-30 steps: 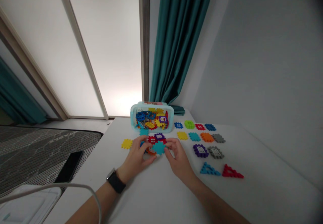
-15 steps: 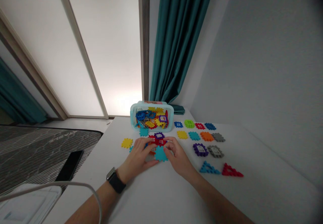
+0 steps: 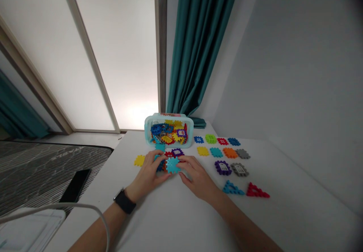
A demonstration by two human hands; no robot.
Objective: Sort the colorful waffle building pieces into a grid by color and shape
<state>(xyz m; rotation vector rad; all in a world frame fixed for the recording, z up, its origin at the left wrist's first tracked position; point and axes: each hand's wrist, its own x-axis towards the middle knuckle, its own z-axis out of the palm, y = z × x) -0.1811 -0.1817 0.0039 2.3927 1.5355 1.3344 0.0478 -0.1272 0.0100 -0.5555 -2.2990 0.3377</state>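
Observation:
A light blue toothed building tile [image 3: 172,165] is tilted up between my hands, in front of a cluster of joined tiles. My right hand [image 3: 198,178] pinches its right edge between thumb and fingers. My left hand [image 3: 149,174], a black watch on its wrist, curls round the left side of the cluster, its thumb by the blue tile's lower left edge. Behind the blue tile show part of a red tile [image 3: 168,154] and a purple window tile [image 3: 177,152]. Dark blue and orange pieces are partly hidden by my left fingers.
A pale blue tub [image 3: 146,131] full of mixed pieces stands at the back of the white table [image 3: 176,221]. Right of it lie rows of loose tiles, such as an orange tile [image 3: 230,153], and a red triangle [image 3: 257,190]. A yellow tile [image 3: 139,160] lies left. A cable [image 3: 85,206] crosses lower left.
The light blue tile has gone from lying flatter at the cluster's near side to tilted up, now covering most of the red tile. My right fingers have closed on its edge. The view shifted slightly.

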